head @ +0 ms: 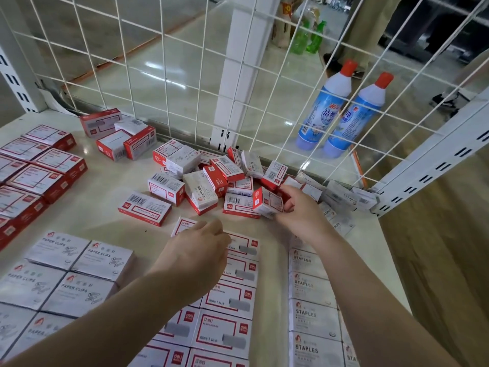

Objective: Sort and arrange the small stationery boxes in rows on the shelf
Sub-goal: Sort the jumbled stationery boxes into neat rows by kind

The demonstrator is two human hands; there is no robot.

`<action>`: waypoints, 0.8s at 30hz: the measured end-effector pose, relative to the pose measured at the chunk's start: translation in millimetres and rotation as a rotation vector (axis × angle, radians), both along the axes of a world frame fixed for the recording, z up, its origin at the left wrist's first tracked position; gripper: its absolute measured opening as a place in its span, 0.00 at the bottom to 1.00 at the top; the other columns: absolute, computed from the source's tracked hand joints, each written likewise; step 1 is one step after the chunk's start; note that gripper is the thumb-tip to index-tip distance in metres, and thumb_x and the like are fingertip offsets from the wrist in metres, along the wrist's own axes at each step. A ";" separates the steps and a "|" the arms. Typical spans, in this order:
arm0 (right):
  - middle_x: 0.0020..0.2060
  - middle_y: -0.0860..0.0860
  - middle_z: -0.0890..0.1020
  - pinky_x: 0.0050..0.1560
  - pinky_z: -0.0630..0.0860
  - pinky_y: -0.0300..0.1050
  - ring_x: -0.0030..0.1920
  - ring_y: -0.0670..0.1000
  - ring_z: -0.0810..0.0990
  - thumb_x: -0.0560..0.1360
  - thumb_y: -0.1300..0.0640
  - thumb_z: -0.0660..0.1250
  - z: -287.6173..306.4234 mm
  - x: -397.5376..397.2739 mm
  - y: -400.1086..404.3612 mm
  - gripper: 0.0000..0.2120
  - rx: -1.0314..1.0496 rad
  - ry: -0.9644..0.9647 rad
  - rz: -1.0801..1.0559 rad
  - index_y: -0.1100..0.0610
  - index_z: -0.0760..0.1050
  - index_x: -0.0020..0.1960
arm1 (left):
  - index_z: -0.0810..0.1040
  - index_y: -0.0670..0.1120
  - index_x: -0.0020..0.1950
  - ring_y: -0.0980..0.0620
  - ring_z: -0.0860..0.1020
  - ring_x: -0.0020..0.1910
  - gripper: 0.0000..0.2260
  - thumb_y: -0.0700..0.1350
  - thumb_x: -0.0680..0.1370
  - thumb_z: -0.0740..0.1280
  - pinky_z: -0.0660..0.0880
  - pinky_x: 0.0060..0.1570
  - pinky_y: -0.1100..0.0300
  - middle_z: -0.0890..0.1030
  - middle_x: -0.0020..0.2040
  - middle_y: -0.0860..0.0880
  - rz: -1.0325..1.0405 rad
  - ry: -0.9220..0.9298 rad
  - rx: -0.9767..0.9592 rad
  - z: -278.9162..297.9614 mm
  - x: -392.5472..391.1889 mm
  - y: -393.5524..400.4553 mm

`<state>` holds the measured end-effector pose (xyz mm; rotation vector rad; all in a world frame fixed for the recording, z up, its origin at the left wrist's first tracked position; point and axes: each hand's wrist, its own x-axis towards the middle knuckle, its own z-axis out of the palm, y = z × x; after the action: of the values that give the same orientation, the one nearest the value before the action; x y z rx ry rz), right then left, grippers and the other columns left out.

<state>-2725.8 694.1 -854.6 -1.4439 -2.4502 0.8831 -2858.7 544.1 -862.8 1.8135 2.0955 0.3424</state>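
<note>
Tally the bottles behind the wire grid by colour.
Blue-and-white bottles with red caps: 2
Green bottles, farther back: 2
Total: 4

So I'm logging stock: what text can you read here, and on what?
"PAPER CLIPS": grey-white boxes, near left.
"STAPLES": white box row, near right.
"STAPLES": loose box in pile.
"deli": red-framed boxes, logo only.
Blue bottles: Chinese characters, too blurred.
Barcodes and fine print: too small.
</note>
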 end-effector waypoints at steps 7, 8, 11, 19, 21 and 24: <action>0.32 0.48 0.78 0.37 0.71 0.42 0.33 0.46 0.75 0.72 0.62 0.69 -11.3 11.6 -2.2 0.05 0.046 0.022 -0.043 0.56 0.77 0.47 | 0.70 0.53 0.66 0.57 0.68 0.60 0.15 0.49 0.81 0.54 0.73 0.56 0.63 0.69 0.60 0.56 0.031 -0.035 0.008 0.5 1.0 0.2; 0.35 0.47 0.80 0.39 0.72 0.41 0.36 0.46 0.77 0.72 0.62 0.69 -10.0 13.5 -4.4 0.06 0.046 0.042 -0.057 0.54 0.75 0.47 | 0.70 0.53 0.66 0.57 0.68 0.60 0.14 0.49 0.81 0.55 0.72 0.57 0.63 0.69 0.61 0.56 0.035 -0.052 0.009 0.9 0.2 -0.7; 0.39 0.43 0.79 0.40 0.74 0.36 0.40 0.40 0.78 0.71 0.61 0.72 -1.4 20.2 -16.7 0.13 0.039 0.094 -0.065 0.50 0.73 0.52 | 0.68 0.54 0.68 0.58 0.66 0.63 0.16 0.50 0.81 0.55 0.68 0.62 0.63 0.68 0.65 0.57 0.034 -0.052 0.025 1.5 -4.4 -5.6; 0.41 0.41 0.76 0.40 0.71 0.32 0.41 0.39 0.74 0.70 0.56 0.72 20.8 30.9 -72.6 0.17 0.067 0.150 -0.011 0.45 0.68 0.53 | 0.71 0.55 0.65 0.61 0.71 0.49 0.17 0.56 0.78 0.60 0.70 0.41 0.69 0.74 0.63 0.56 0.279 -0.324 0.050 6.6 -5.6 -18.2; 0.42 0.41 0.76 0.40 0.71 0.31 0.41 0.39 0.74 0.70 0.55 0.72 24.9 29.3 -83.5 0.17 0.043 0.165 0.006 0.46 0.69 0.55 | 0.73 0.54 0.65 0.61 0.72 0.48 0.18 0.57 0.77 0.60 0.69 0.40 0.68 0.77 0.60 0.56 0.277 -0.387 0.058 10.0 -3.0 -16.8; 0.40 0.38 0.75 0.40 0.70 0.27 0.40 0.34 0.73 0.69 0.55 0.73 27.9 26.8 -93.0 0.18 0.038 0.191 0.020 0.45 0.69 0.55 | 0.75 0.54 0.63 0.61 0.73 0.50 0.17 0.58 0.76 0.60 0.70 0.38 0.70 0.78 0.59 0.57 0.243 -0.456 0.044 15.2 0.2 -16.3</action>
<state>-2699.0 601.1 -826.7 -1.2625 -2.3316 0.9267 -2858.5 527.8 -847.6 1.3391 1.9830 0.7880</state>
